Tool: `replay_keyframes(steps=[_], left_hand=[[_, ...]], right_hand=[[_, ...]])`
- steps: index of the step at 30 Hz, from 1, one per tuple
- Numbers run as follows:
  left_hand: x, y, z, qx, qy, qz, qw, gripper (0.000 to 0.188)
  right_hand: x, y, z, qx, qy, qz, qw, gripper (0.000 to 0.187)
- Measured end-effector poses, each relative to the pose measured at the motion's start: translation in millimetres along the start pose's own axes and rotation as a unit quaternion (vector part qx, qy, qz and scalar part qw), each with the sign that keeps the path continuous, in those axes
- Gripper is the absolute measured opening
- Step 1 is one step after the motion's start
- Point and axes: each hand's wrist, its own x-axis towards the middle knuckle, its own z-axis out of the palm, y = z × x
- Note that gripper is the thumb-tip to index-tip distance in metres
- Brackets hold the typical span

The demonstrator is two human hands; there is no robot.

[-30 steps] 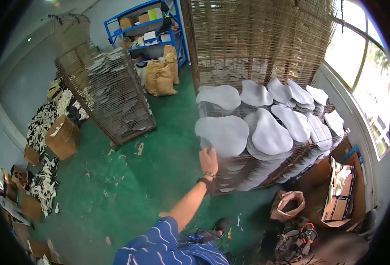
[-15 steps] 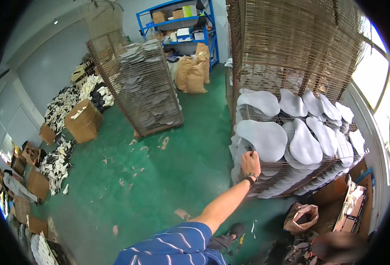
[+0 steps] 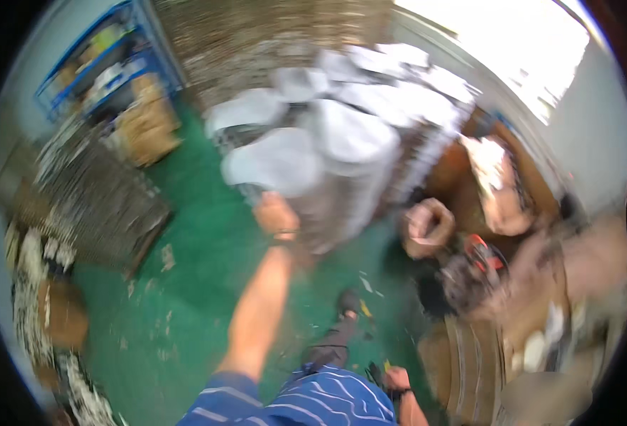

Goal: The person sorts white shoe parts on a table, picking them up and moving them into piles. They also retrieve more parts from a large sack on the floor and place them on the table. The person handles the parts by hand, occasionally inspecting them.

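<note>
My left arm stretches forward, and the left hand [image 3: 276, 213] is closed at the near corner of a tall wire rack [image 3: 320, 220]. Motion blur hides exactly how the fingers sit on it. Pale grey, rounded flat pieces [image 3: 274, 162] lie in overlapping rows on the rack's layers, one right above that hand. Low and close to my body, my right hand [image 3: 397, 378] is closed, with a wristband behind it. Something small, dark and yellow shows beside its fingers, too blurred to name.
Another loaded rack [image 3: 100, 199] stands on the green floor at left, with brown sacks [image 3: 146, 128] and a blue shelf [image 3: 90, 64] behind. To the right are an open paper bag [image 3: 427, 227], cardboard [image 3: 462, 362] and mixed clutter. A bright window [image 3: 512, 50] is at upper right.
The view has swung right, so the racks sit further left in the picture. My left hand stays at the rack's corner. My right hand has come into view at the bottom.
</note>
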Motion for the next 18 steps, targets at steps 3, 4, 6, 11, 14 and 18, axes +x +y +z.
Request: replay_keyframes(steps=[3, 4, 6, 11, 14, 18], left_hand=[[6.7, -23.7, 22.7, -0.024, 0.097, 0.093, 0.991, 0.039], [3.6, -2.6, 30.5, -0.189, -0.006, -0.115, 0.975, 0.046], [9.8, -24.5, 49.8, -0.160, 0.023, -0.048, 0.986, 0.058], [13.7, -27.7, 50.1, -0.148, -0.070, -0.186, 0.969, 0.076], [33.8, -64.7, 49.9, -0.196, -0.063, -0.214, 0.955, 0.079], [30.0, -40.7, 69.8, -0.180, -0.134, -0.131, 0.966, 0.079]], right_hand=[[5.3, -13.7, -2.3, -0.121, 0.131, -0.109, 0.978, 0.034], [-7.9, -38.0, -11.4, -0.103, 0.190, -0.142, 0.966, 0.035], [-39.8, -125.5, -42.5, -0.043, 0.220, -0.225, 0.948, 0.034], [-206.9, -336.2, -120.7, -0.030, 0.292, -0.459, 0.839, 0.013], [-281.9, -393.9, -128.9, -0.034, 0.296, -0.602, 0.740, 0.015], [-348.9, -394.0, -117.3, -0.076, 0.353, -0.647, 0.672, 0.016]])
